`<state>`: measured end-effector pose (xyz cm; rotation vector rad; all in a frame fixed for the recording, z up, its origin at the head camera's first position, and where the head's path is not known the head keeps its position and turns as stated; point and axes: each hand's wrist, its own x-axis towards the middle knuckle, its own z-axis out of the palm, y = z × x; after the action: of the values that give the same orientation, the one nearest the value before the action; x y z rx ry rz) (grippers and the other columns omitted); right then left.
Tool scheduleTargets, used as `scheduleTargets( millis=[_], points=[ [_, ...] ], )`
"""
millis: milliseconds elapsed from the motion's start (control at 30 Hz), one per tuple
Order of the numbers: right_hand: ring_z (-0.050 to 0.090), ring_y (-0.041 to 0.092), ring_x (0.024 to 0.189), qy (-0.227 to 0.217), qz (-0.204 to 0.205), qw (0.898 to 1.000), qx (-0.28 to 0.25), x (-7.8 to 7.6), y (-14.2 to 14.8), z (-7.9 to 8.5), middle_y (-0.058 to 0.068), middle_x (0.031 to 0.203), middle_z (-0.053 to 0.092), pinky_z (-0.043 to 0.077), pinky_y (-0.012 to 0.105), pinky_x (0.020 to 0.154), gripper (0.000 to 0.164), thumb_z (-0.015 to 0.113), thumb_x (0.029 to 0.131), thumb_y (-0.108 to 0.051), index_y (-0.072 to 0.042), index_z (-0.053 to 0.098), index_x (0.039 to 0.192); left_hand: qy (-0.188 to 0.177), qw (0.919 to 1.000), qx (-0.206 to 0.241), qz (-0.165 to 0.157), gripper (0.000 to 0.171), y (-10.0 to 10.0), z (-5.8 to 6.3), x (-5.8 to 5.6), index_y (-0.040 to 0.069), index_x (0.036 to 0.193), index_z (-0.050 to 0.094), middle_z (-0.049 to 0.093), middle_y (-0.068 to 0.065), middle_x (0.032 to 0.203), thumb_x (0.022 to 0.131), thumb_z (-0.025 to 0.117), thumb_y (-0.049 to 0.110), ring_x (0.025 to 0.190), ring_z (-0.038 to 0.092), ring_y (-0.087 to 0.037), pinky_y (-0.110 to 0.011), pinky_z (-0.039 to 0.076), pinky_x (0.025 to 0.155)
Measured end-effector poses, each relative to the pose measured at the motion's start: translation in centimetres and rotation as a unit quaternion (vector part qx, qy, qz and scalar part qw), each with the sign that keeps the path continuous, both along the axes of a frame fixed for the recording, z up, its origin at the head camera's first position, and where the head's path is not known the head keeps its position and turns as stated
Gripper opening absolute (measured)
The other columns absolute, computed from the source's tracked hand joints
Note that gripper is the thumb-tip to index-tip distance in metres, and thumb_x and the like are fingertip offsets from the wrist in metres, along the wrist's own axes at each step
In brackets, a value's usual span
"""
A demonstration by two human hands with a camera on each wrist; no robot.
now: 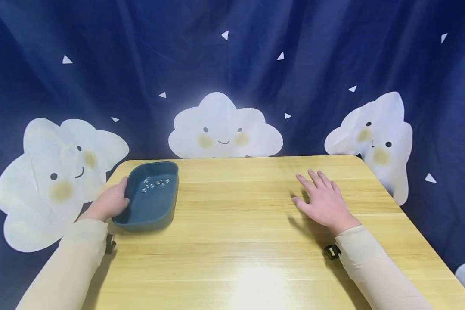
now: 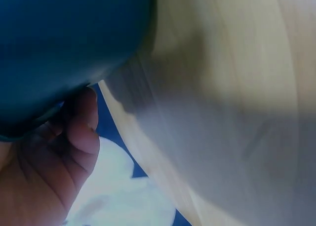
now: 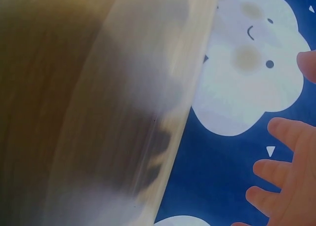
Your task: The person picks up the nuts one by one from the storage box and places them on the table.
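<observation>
At the left end of the table, my left hand (image 1: 109, 201) grips the near-left rim of a dark teal tray (image 1: 149, 209), thumb over the wall. Several small clear, shiny bead-like pieces (image 1: 152, 185) lie on the tray's floor toward its far end. From the left wrist view, curled fingers (image 2: 84, 119) sit beneath the tray's rim, and its outer wall (image 2: 74, 38) fills the upper left. My right hand (image 1: 324, 201) hovers over the right part of the table with fingers spread, holding nothing. In the right wrist view its fingertips show at the right edge.
The light wood table (image 1: 248, 224) has rounded far corners and a bright glare near its front. Behind it hangs a dark blue curtain (image 1: 248, 56) printed with white clouds and small triangles. A dark wrist device (image 1: 332, 252) is strapped at the right cuff.
</observation>
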<state>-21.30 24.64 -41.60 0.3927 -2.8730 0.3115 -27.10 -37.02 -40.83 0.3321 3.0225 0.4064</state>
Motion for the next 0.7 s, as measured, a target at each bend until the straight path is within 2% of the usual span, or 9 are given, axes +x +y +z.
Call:
scheduleTargets(
  millis=[167, 400, 567, 700],
  points=[
    [0.018, 0.048, 0.148, -0.003, 0.0, 1.0, 0.003, 0.0, -0.1, 0.0, 0.024, 0.161, 0.027, 0.019, 0.073, 0.107, 0.073, 0.049, 0.097, -0.059, -0.016, 0.04, 0.155, -0.01, 0.9999, 0.01, -0.009, 0.077, 2.1, -0.1, 0.1, -0.023, 0.148, 0.008, 0.027, -0.049, 0.145, 0.09, 0.052, 0.001, 0.133, 0.032, -0.061, -0.065, 0.027, 0.109],
    [0.017, 0.048, 0.148, -0.001, 0.002, 1.0, 0.001, 0.0, -0.2, 0.1, 0.023, 0.161, 0.027, 0.02, 0.072, 0.107, 0.074, 0.049, 0.097, -0.06, -0.016, 0.04, 0.156, -0.024, 0.9987, 0.032, -0.031, 0.076, 5.2, 0.3, 0.9, -0.019, 0.152, 0.008, 0.023, -0.043, 0.151, 0.094, 0.052, 0.005, 0.138, 0.029, -0.057, -0.063, 0.024, 0.111],
    [0.019, 0.049, 0.147, 0.006, 0.005, 1.0, 0.0, -0.2, -0.2, 0.4, 0.024, 0.16, 0.027, 0.021, 0.073, 0.106, 0.074, 0.051, 0.096, -0.058, -0.015, 0.04, 0.155, -0.011, 0.9981, 0.015, -0.059, 0.073, 7.2, 0.4, 1.3, -0.016, 0.153, 0.014, 0.026, -0.038, 0.154, 0.096, 0.051, 0.009, 0.139, 0.032, -0.053, -0.061, 0.025, 0.112],
    [0.019, 0.049, 0.147, 0.007, 0.005, 1.0, -0.004, -0.1, -0.1, 0.5, 0.024, 0.16, 0.028, 0.021, 0.072, 0.106, 0.073, 0.056, 0.096, -0.054, -0.015, 0.04, 0.155, -0.004, 0.9969, 0.003, -0.078, 0.073, 8.9, 0.3, 1.9, -0.013, 0.155, 0.016, 0.031, -0.033, 0.154, 0.097, 0.052, 0.012, 0.137, 0.04, -0.049, -0.059, 0.031, 0.11]
  ],
)
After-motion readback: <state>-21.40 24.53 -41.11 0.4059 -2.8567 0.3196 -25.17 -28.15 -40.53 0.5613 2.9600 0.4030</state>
